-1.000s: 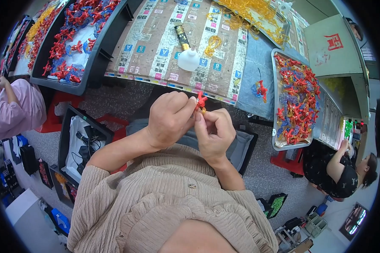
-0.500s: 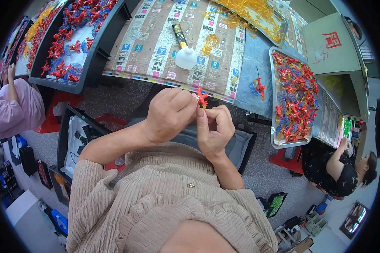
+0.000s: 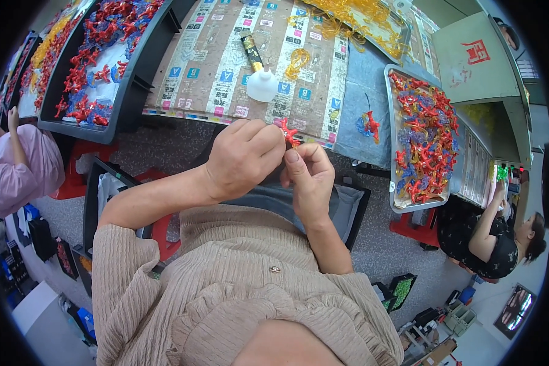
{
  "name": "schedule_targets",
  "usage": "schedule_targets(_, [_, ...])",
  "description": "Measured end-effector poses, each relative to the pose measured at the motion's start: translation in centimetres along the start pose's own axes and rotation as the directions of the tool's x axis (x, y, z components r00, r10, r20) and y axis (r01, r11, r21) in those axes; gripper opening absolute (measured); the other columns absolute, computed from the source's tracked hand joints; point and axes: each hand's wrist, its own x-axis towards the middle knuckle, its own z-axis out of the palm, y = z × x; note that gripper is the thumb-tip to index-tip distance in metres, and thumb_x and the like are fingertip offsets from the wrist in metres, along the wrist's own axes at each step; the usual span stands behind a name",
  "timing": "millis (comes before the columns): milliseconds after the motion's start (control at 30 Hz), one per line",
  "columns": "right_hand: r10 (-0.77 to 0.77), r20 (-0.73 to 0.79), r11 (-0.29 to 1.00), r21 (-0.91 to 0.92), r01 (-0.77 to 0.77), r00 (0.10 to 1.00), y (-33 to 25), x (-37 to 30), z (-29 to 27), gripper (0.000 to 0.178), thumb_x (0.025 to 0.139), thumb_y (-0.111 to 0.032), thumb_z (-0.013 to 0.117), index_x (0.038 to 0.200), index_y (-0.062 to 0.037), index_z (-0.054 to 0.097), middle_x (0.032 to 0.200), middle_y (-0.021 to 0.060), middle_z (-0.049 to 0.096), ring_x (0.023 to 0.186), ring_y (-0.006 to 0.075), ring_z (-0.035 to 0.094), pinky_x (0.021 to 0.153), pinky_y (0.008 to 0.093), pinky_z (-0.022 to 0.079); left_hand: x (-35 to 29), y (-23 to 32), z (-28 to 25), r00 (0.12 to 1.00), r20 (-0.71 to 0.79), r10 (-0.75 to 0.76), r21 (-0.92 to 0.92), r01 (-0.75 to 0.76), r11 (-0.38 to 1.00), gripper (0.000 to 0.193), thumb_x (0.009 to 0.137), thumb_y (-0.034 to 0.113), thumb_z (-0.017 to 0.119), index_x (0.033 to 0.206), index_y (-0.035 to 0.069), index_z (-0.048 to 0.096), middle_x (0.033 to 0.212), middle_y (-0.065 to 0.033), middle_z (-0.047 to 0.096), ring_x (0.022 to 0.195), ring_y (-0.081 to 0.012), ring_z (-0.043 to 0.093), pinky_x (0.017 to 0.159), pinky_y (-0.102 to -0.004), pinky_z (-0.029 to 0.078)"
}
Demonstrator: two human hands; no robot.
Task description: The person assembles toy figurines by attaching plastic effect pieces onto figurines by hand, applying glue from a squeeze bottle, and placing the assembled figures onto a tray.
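Note:
Just off the table's near edge, both my hands meet around a small red plastic figure [image 3: 288,132]. My left hand [image 3: 243,157] is closed, its fingertips pinching the figure's left side. My right hand [image 3: 311,182] has its thumb and curled fingers pressed together at the figure's lower end; the part between them is hidden. Beyond the hands, a white squeeze bottle [image 3: 263,85] leans on a black-and-gold tube [image 3: 250,52]. A loop of yellow plastic strands [image 3: 297,63] lies to their right. A single red-and-blue figure [image 3: 371,125] rests on the blue cloth.
A metal tray [image 3: 393,152] heaped with red, blue and yellow figures stands at the right. On the left is a black crate [image 3: 131,79] of similar pieces. Another tray [image 3: 381,46] at the back holds yellow strands. People [image 3: 491,241] sit at both sides.
Both hands have shifted slightly up and left with the red figure. My right hand has turned a little more upright, and its fingers have shifted on the figure's lower end.

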Motion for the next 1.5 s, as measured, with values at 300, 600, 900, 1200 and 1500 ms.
schedule_targets(300, [0.112, 0.445, 0.953, 0.205, -0.223, 0.889, -1.1, 1.0, -0.2, 0.069, 0.082, -0.032, 0.067, 0.134, 0.0051, 0.041, 0.127, 0.0133, 0.052, 0.117, 0.0198, 0.05, 0.101, 0.0342, 0.039, -0.2, 1.2, -1.0, 0.988, -0.152, 0.01, -0.048, -0.018, 0.999, 0.038, 0.063, 0.01, 0.071, 0.098, -0.004, 0.062, 0.077, -0.0047, 0.05, 0.069, -0.0197, 0.056, 0.057, -0.0319, 0.046])
schedule_targets(600, [0.102, 0.483, 0.924, 0.277, -0.262, 0.87, -1.1, 0.8, -0.5, 0.066, 0.083, -0.024, 0.067, 0.135, 0.0054, 0.041, 0.128, 0.0144, 0.052, 0.117, 0.02, 0.051, 0.101, 0.0345, 0.039, -0.5, 1.6, -0.9, 0.986, -0.167, 0.022, -0.039, -0.029, 0.999, 0.039, 0.062, 0.007, 0.072, 0.097, -0.005, 0.062, 0.075, -0.0049, 0.049, 0.065, -0.0198, 0.055, 0.054, -0.031, 0.045])
schedule_targets(900, [0.098, 0.479, 0.92, 0.29, -0.262, 0.873, -0.8, 0.8, -0.5, 0.066, 0.082, -0.023, 0.066, 0.135, 0.006, 0.04, 0.13, 0.0166, 0.051, 0.119, 0.0213, 0.051, 0.101, 0.0354, 0.04, -0.8, 1.5, -0.9, 0.986, -0.167, 0.018, -0.029, -0.023, 0.999, 0.04, 0.062, 0.008, 0.072, 0.098, -0.005, 0.062, 0.075, -0.005, 0.05, 0.067, -0.0208, 0.057, 0.056, -0.0313, 0.046])
schedule_targets(1200, [0.069, 0.472, 0.944, 0.254, -0.211, 0.879, -1.6, 0.6, -0.8, 0.067, 0.08, -0.024, 0.068, 0.133, 0.0076, 0.042, 0.131, 0.0194, 0.05, 0.118, 0.0239, 0.052, 0.102, 0.0368, 0.04, -0.2, 2.0, -1.0, 0.981, -0.191, 0.035, -0.031, -0.042, 0.999, 0.038, 0.062, 0.009, 0.068, 0.097, -0.005, 0.063, 0.076, -0.005, 0.05, 0.068, -0.021, 0.057, 0.059, -0.0311, 0.048])
schedule_targets(1500, [0.058, 0.477, 0.954, 0.231, -0.189, 0.877, -1.5, 0.6, -0.6, 0.068, 0.079, -0.025, 0.068, 0.133, 0.0075, 0.042, 0.131, 0.0191, 0.051, 0.118, 0.0234, 0.052, 0.102, 0.0364, 0.039, -0.7, 2.0, -1.1, 0.981, -0.189, 0.031, -0.023, -0.036, 0.999, 0.036, 0.064, 0.009, 0.068, 0.097, -0.004, 0.063, 0.078, -0.0052, 0.051, 0.068, -0.0209, 0.056, 0.06, -0.0309, 0.048])
